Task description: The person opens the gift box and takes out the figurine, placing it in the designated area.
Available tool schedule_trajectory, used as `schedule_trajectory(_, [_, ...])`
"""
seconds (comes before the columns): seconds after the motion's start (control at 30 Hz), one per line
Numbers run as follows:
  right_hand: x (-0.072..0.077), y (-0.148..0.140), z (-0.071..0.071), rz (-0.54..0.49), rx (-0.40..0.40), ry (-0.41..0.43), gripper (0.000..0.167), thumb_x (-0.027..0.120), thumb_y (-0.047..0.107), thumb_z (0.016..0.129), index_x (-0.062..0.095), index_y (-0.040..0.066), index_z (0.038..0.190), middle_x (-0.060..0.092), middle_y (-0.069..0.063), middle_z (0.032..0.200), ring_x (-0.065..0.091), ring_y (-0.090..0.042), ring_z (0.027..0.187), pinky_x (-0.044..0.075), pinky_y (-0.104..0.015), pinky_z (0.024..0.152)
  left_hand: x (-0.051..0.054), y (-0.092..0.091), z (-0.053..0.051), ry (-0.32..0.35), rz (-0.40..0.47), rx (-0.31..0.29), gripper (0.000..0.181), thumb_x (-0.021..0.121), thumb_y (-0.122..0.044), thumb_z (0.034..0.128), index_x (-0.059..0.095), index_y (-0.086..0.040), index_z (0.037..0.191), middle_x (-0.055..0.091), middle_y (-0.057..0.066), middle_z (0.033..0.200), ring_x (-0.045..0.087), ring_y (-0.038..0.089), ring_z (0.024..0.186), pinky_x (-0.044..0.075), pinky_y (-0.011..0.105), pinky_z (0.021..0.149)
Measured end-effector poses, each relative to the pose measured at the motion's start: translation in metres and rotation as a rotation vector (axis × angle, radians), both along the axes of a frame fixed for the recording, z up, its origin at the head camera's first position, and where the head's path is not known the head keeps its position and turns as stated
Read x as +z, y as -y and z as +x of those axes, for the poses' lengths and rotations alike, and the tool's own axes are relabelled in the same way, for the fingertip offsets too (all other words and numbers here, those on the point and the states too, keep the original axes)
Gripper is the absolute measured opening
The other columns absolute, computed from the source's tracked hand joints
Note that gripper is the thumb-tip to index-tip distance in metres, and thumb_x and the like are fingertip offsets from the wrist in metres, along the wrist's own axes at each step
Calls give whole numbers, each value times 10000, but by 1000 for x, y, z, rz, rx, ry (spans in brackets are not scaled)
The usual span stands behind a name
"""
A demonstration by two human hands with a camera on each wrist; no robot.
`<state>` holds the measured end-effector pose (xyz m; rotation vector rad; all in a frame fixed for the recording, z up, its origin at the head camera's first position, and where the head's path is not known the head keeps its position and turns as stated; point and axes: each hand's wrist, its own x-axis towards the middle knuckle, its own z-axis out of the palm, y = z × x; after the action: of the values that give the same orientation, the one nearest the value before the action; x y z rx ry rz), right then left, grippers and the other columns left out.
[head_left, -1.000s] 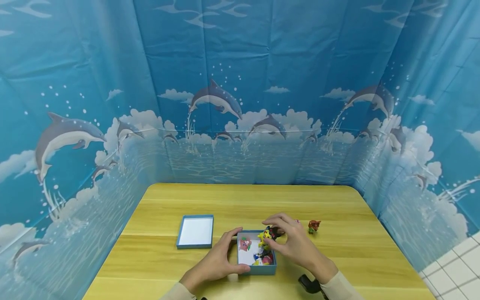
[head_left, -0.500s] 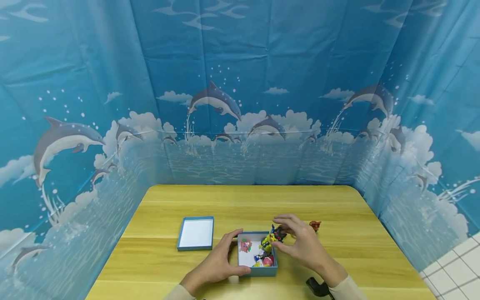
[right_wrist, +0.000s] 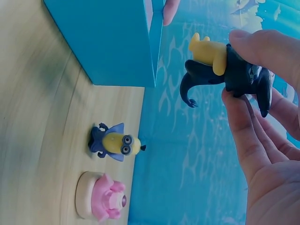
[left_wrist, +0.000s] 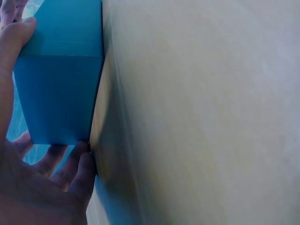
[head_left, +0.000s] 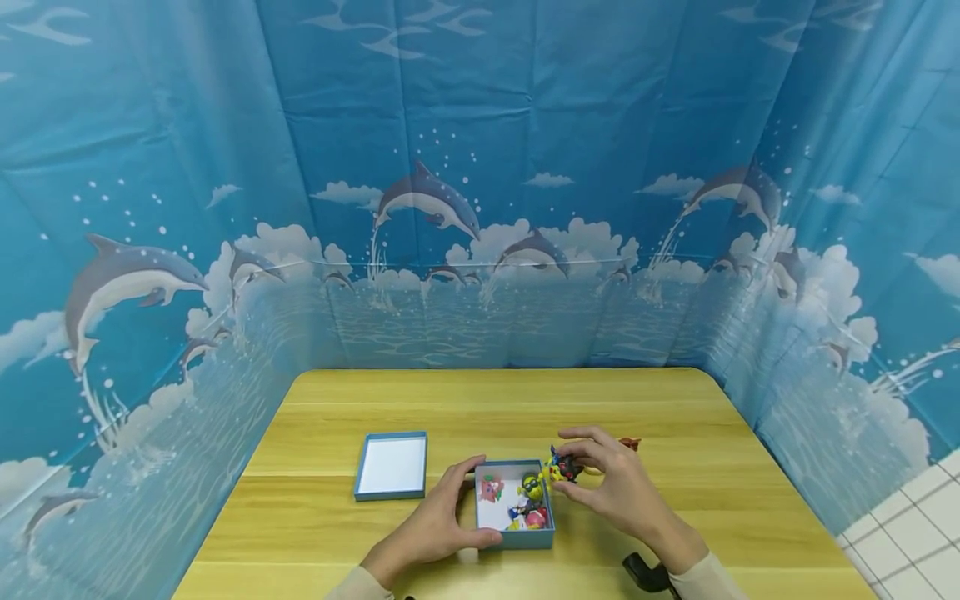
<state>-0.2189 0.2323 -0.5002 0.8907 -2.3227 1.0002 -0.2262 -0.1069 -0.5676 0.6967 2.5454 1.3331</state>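
My left hand (head_left: 442,521) grips the blue open box (head_left: 517,540), thumb at its near side and fingers at its far side. Inside lie a pink figurine (head_left: 491,488) at the left and several mixed figurines at the right, among them a yellow one with dark glasses (head_left: 531,486). Just off the box's right rim, my right hand (head_left: 618,483) pinches a small toy figurine (right_wrist: 243,70) between thumb and fingers. It has a yellow body and a black upper part, with a curved black piece hanging from it.
A shallow blue lid (head_left: 391,465) with a white inside lies left of the box. On the table right of the box stand a yellow-and-blue goggled figurine (right_wrist: 117,141) and a pink figurine on a pale base (right_wrist: 103,196). A reddish-brown figurine (head_left: 631,443) shows behind my right hand.
My right hand has moved right with the figurine, from over the box to beside its right rim. My left hand has stayed on the box.
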Motion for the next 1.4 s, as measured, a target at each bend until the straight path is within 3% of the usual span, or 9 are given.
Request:
schedule_trajectory(0.4, [3, -12, 5, 5, -52, -62, 483, 1076, 38, 796, 843, 108, 1213, 790, -82, 1277, 811, -108, 967, 662, -163, 851, 1, -1, 1, 9, -6, 1, 1207, 959, -625, 928, 274, -268, 1855, 473, 81, 1798, 553, 321, 1620, 458, 681, 1341])
schedule_trajectory(0.7, [8, -25, 4, 18, -95, -14, 504, 1049, 12, 829, 832, 119, 1271, 808, 42, 1154, 777, -36, 901, 719, -314, 793, 4, 0, 1, -2, 11, -3, 1201, 957, -616, 935, 274, -256, 1856, 464, 115, 1808, 528, 375, 1649, 439, 733, 1336])
schedule_trajectory(0.93, [10, -40, 2, 19, -102, -10, 522, 1027, -45, 830, 815, 68, 1294, 808, 26, 1121, 770, -17, 885, 655, -160, 786, 2, 0, 2, 1, 14, -4, 1202, 948, -633, 934, 280, -246, 1855, 455, 111, 1814, 511, 391, 1664, 429, 742, 1339])
schedule_trajectory(1.23, [17, -56, -3, 52, -153, -45, 527, 1009, -86, 831, 807, 52, 1298, 797, -4, 1173, 761, -16, 985, 705, -258, 809, 1, 1, 1, 9, 15, 0, 1190, 949, -628, 937, 280, -270, 1854, 462, 102, 1806, 520, 378, 1654, 444, 731, 1330])
schedule_trajectory(1.4, [16, -65, -5, 42, -167, -33, 540, 993, -103, 841, 797, 46, 1322, 811, -22, 1184, 771, -6, 972, 651, -134, 861, -4, 0, 2, 9, 3, 3, 1186, 954, -629, 937, 276, -300, 1853, 469, 86, 1801, 527, 371, 1642, 456, 722, 1324])
